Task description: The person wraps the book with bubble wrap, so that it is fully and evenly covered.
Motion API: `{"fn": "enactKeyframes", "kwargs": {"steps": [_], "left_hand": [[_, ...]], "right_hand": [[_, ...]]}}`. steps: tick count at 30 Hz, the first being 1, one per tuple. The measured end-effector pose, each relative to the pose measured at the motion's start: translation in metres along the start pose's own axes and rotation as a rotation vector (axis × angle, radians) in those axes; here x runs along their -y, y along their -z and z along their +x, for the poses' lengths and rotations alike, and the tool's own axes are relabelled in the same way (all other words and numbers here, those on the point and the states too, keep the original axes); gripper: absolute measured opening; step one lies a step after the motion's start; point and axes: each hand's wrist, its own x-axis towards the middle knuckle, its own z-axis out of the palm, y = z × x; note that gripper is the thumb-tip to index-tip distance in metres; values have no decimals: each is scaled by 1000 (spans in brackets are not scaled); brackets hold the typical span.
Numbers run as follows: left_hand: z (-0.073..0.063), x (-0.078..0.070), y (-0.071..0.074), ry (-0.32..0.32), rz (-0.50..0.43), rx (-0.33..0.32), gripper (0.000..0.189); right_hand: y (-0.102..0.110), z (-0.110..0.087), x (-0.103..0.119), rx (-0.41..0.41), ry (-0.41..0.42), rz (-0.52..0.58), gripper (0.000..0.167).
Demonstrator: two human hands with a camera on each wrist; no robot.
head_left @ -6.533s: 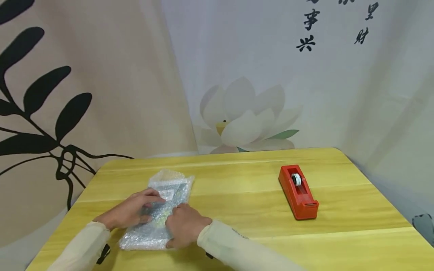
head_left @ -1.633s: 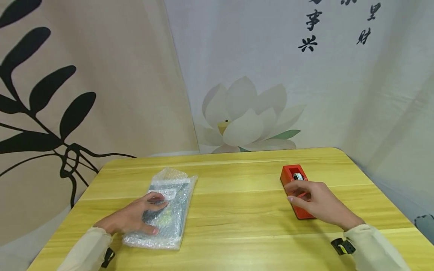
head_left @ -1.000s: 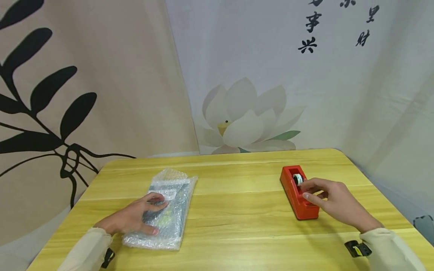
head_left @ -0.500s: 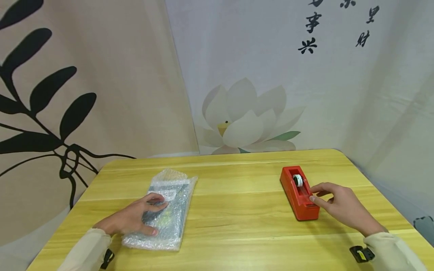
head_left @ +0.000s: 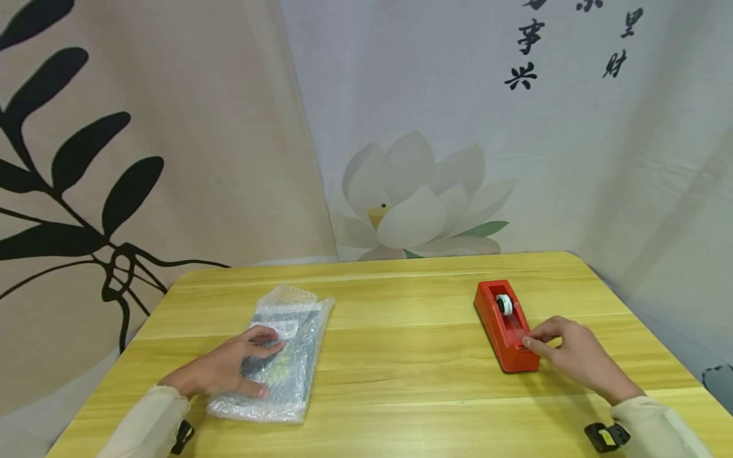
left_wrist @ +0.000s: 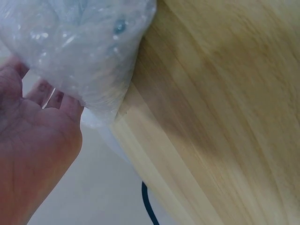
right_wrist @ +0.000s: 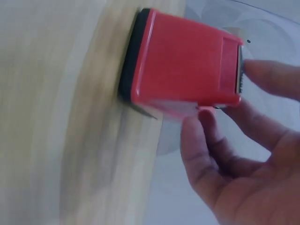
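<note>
My left hand (head_left: 231, 362) lies with fingers spread on a bubble-wrapped flat item (head_left: 292, 375) at the left of the table. Through the clear bubble wrap (left_wrist: 79, 42) the item looks dark, with a pale label and a yellowish patch. At the right stands a red tape dispenser (head_left: 504, 331) holding a small roll of clear tape (head_left: 504, 305). With thumb and forefinger, my right hand (head_left: 578, 353) pinches the tape end at the dispenser's cutter. In the right wrist view, the thumb is right at the toothed cutter (right_wrist: 239, 70) and the other fingers curl beside the dispenser.
The yellow wood-grain table (head_left: 395, 381) carries both things, with bare surface between them. A pale printed curtain (head_left: 424, 95) hangs behind its back edge. A black cable (left_wrist: 149, 204) runs below the table edge in the left wrist view.
My right hand has left the wrapped item, reached over the dispenser, then drawn back to its cutter end and closed on the tape. The left hand has stayed on the bubble wrap.
</note>
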Motion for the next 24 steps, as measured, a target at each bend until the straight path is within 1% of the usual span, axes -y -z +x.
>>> {"fn": "enactKeyframes", "kwargs": {"steps": [4,7,10,13,18,21,24], "left_hand": [[0,0,0,-6,7,-4,88],[0,0,0,-9,17,-9,88],[1,-1,1,-14,27,-14,88],[1,-1,1,-14,29,-15,88],[1,-1,0,-11,14,-8,88],[0,-1,-1,-14,-2,-6,88],[0,-1,-1,-16,-6,-9,88]], "right_hand": [[1,-1,2,0,-42,60,16],[1,0,4,-17,-81,89,13],[0,0,6,-51,-92,80,10],[-2,-1,9,-99,-67,50,8],[-6,-3,14,-201,13,-20,6],[-4,-1,18,-234,24,0,7],[0,5,22,-214,-11,64,8]]}}
